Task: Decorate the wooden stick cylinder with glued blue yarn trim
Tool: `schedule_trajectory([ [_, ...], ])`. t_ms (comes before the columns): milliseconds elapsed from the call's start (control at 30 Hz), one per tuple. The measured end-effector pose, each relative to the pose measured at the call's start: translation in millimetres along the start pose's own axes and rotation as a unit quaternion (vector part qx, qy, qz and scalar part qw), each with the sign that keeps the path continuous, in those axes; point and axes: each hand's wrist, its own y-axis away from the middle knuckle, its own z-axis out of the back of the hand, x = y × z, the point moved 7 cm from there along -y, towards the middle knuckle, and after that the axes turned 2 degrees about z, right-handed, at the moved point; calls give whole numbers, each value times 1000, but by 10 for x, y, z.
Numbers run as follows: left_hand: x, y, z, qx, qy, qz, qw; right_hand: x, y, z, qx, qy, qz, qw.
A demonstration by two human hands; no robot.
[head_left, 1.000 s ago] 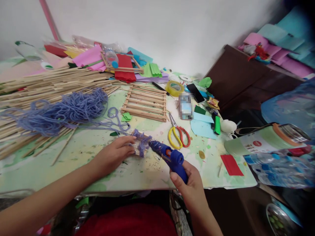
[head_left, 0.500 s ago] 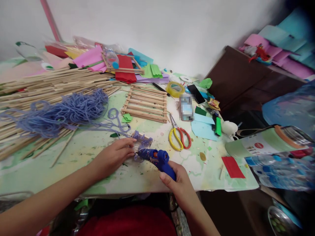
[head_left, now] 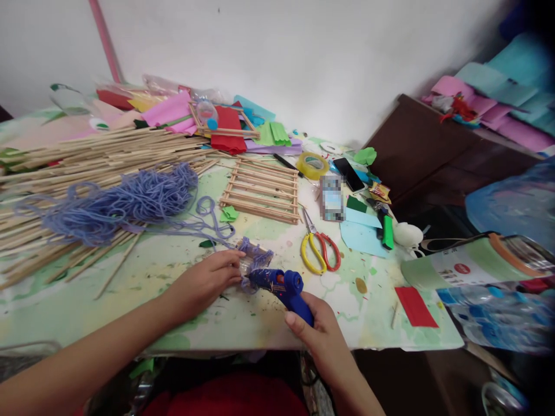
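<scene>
My right hand [head_left: 323,332] is wrapped round the handle of a blue glue gun [head_left: 298,303]. The gun's nozzle points left, onto a small see-through piece edged with blue-purple yarn [head_left: 259,254]; whether the tip touches it, I cannot tell. On the left side of that piece are the fingers of my left hand [head_left: 208,280], closed at its edge and steadying it on the table. From the piece a loose strand runs back to a tangled heap of the same yarn [head_left: 160,193]. Part of the piece is hidden behind the glue gun.
Many thin wooden sticks [head_left: 65,156] lie under the yarn. A stick frame [head_left: 262,190], scissors [head_left: 318,248], tape roll [head_left: 313,166] and phone [head_left: 349,174] lie beyond my hands. A red paper piece [head_left: 415,306] and green bottle [head_left: 459,263] are at the right.
The view has shifted slightly, so everything sits a little lower and further right. Both hands keep their holds, and the glue gun's nozzle stays at the yarn-edged piece.
</scene>
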Motion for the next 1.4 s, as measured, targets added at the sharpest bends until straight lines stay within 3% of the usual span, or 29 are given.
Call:
schedule_trajectory([
  [200,43,12,-25,11,4,21,1000,40,-1,-12,7,14,4,1000],
  [367,29,32,-21,3,-11,-1,1000,27,16,-3,12,17,0,1000],
  [633,13,-6,-16,13,-25,-7,1000,29,107,230,-29,-28,-7,999],
  [833,-1,-101,8,73,-44,22,996,126,57,428,-72,87,65,991],
  [900,-9,-128,12,82,-36,26,996,126,10,550,-113,183,78,973],
  [1000,-20,-141,14,76,-23,28,996,65,-79,791,-213,368,74,902],
  [1100,-19,-115,0,68,-18,31,997,-115,-208,922,-228,474,49,849],
  [1233,-4,-70,-19,65,-24,39,997,-200,-271,893,-211,517,58,828],
  [1333,-1,-63,-23,64,-32,39,997,33,-202,757,-275,497,84,818],
  [1400,-4,-66,-28,68,-36,37,996,255,-228,494,-248,457,147,842],
])
